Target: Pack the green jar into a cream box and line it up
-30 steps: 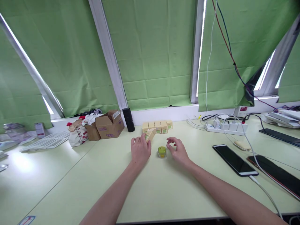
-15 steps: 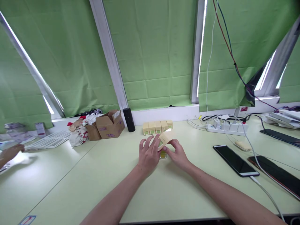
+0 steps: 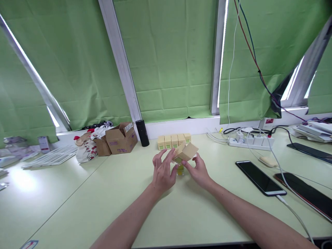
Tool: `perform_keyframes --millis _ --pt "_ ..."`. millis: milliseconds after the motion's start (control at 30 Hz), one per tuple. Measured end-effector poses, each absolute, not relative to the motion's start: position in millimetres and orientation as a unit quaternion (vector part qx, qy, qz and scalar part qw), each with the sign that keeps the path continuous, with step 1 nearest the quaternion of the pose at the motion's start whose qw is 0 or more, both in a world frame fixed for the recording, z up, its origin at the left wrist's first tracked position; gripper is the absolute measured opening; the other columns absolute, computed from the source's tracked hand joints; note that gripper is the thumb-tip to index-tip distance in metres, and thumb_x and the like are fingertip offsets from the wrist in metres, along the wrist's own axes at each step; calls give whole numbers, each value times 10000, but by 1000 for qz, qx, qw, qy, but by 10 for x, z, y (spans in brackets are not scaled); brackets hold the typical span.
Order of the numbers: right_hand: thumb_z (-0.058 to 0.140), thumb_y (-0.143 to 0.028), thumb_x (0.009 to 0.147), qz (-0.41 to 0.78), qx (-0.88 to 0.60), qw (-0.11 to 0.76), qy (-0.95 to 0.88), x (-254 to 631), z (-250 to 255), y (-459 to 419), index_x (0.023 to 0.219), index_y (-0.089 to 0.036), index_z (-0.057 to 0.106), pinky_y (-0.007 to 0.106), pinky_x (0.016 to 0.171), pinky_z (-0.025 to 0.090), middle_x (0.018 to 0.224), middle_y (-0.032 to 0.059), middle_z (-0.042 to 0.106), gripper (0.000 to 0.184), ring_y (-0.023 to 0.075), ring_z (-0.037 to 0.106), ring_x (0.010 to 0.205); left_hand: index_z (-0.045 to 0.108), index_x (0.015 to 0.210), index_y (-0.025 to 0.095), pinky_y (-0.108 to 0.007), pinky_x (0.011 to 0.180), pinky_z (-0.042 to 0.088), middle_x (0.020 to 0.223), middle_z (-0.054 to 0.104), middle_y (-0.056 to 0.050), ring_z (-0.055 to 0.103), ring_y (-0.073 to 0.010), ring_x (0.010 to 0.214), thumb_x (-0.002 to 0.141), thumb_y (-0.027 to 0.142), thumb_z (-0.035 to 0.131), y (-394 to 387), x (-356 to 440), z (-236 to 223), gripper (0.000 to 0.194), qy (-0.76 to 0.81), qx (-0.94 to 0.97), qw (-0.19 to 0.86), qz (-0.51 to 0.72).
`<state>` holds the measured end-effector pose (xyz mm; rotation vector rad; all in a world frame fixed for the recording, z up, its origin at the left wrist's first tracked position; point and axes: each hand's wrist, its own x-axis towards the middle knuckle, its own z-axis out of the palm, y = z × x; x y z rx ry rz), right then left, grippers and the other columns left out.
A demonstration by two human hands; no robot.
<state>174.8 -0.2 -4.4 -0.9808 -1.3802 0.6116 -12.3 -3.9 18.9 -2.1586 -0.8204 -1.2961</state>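
Note:
A small tan cardboard box (image 3: 188,152) with a green label is held tilted above the table, its flaps apart on the left side. My right hand (image 3: 199,173) grips it between thumb and fingers at the lower right. My left hand (image 3: 163,173) is at the box's flap side, fingers spread and thumb apart; the index fingertip appears to touch a flap. Under the box stands a small clear jar (image 3: 180,170) with yellow-green content, partly covered by the box. Behind, several matching tan boxes (image 3: 168,141) stand in a row.
A black cylinder (image 3: 142,133) and an opened brown carton (image 3: 121,138) stand at the back left, by a printed bag (image 3: 86,150). To the right lie a phone (image 3: 260,178) on a cable, a dark phone-like slab (image 3: 306,193) and a white power strip (image 3: 250,141).
The bent tan card between my hands has turned and squared into a box shape, tipped to the right. My left thumb has come away from it. Another person's hand has left the far left.

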Motion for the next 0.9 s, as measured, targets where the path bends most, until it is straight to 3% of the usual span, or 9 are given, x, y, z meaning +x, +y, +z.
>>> perform_keyframes --millis 200,367,567,733,900 --pt "695 -370 896 199 -401 624 -641 1770 10 -66 1345 -263 564 485 1062 514 1333 107 632 480 300 595 1267 376 1547 219 -546 1114 398 1401 681 -136 439 -351 1428 978 134 563 33 -155 136 605 -340 -783 206 -479" --pt "596 -222 916 68 -331 612 -715 1819 34 -71 1409 -300 519 540 1101 481 1378 103 620 505 310 545 1335 388 1510 216 -575 1101 399 1416 651 -154 443 -364 1402 959 121 542 75 -186 117 580 -351 -783 208 -470" --pt "529 -92 882 -60 -297 565 -767 1858 -34 -54 1349 -334 559 607 1072 480 1474 117 505 527 343 496 1379 440 1421 258 -594 1053 448 1432 562 -187 448 -388 1338 846 188 690 26 -170 150 631 -339 -785 200 -479" --pt "523 -53 862 -93 -280 562 -773 1842 -70 -75 1325 -355 572 584 1010 511 1459 116 476 555 343 501 1340 467 1344 284 -589 1031 469 1417 513 -187 435 -393 1335 800 247 755 1 -170 153 617 -326 -781 208 -489" --pt "530 -108 884 -75 -294 579 -757 1839 -54 -67 1488 -352 392 622 1031 497 1454 134 468 667 359 483 1366 454 1348 276 -596 1045 466 1400 512 -198 470 -395 1323 791 267 774 10 -154 164 643 -312 -774 219 -506"
